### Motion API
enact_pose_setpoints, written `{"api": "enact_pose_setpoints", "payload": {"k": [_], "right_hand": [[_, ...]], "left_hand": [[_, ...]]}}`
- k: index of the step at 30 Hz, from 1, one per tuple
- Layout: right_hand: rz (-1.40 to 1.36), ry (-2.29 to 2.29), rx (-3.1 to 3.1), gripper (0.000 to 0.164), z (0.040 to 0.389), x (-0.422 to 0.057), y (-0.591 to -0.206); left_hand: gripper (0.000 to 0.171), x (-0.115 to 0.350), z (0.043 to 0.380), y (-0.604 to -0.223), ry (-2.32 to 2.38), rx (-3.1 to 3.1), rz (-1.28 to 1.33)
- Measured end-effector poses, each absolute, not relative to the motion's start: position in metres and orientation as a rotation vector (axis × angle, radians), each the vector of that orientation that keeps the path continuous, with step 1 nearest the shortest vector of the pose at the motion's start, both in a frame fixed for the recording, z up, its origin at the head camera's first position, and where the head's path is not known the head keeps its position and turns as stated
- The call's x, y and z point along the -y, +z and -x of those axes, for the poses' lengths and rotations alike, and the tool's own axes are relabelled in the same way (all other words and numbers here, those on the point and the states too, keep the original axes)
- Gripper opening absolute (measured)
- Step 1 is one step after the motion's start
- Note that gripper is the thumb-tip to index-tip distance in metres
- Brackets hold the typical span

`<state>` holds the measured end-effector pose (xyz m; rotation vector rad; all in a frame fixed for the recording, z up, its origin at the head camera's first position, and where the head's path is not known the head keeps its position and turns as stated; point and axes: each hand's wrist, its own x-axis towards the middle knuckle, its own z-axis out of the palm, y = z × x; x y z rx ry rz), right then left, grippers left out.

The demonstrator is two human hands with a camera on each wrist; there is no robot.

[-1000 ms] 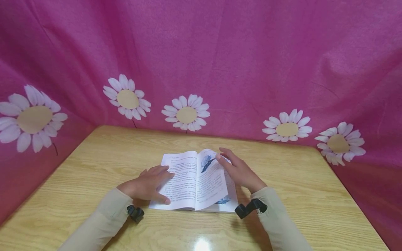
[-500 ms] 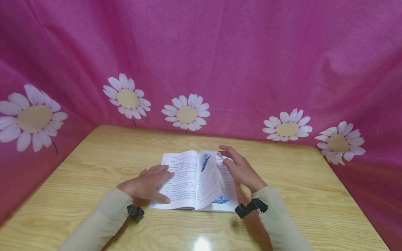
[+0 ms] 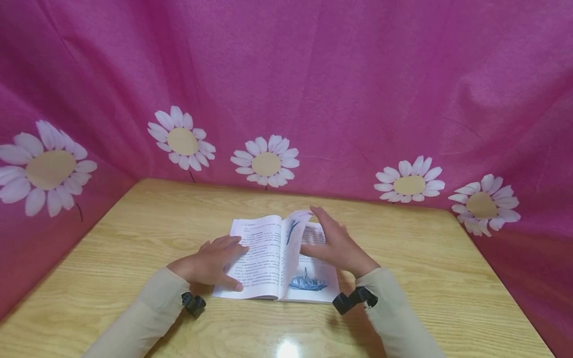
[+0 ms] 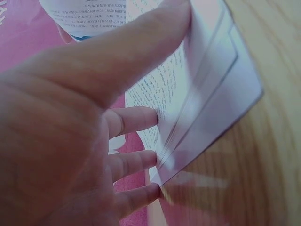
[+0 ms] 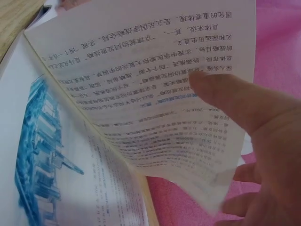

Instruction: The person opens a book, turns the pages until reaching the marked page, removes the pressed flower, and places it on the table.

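An open book (image 3: 257, 268) with printed pages lies on the table. My left hand (image 3: 210, 263) rests on its left page, fingers spread, thumb near the lower part. In the left wrist view the thumb (image 4: 155, 33) lies across the print and the other fingertips meet the page's outer edge. A single page (image 3: 293, 243) stands raised and curved near the spine. My right hand (image 3: 337, 246) is at its right side, index fingertip close to the top corner. In the right wrist view the straight thumb (image 5: 225, 96) lies against the raised page's underside. Beneath shows a blue city drawing (image 3: 308, 281).
The light wooden table (image 3: 425, 278) stretches around the book on all sides. Behind it hangs a magenta cloth (image 3: 340, 99) printed with large white daisies. Dark wrist cameras are strapped over both beige sleeves (image 3: 147, 303).
The right page has risen and swung left toward the spine, uncovering the blue drawing beneath. My right thumb has moved left under it. My left hand has stayed in place.
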<state>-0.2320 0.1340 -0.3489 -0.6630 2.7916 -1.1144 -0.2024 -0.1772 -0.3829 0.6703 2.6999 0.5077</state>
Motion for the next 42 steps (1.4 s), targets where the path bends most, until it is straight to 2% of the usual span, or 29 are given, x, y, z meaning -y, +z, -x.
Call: {"api": "enact_pose_setpoints", "payload": {"k": [6,21,28,31,42], "right_hand": [[0.618,-1.091,-2.757,0.114,0.228,-0.127,-0.354],[0.792,-0.980,-2.651,0.107,0.223,-0.098,-0.379],[0.822,-0.881,-2.691,0.109,0.223,-0.092,-0.378],[0.831,-0.879,-2.706,0.109,0.224,-0.092,-0.378],[0.842,-0.859,-2.693,0.108,0.224,-0.085,-0.381]], "left_hand": [[0.090,0.180,0.199,-0.384,0.524,-2.695,-0.674],[0.090,0.187,0.200,-0.384,0.497,-2.681,-0.572],[0.065,0.193,0.208,-0.379,0.548,-2.698,-0.635],[0.060,0.197,0.211,-0.380,0.598,-2.690,-0.668],[0.070,0.202,0.216,-0.384,0.872,-2.602,-0.610]]}}
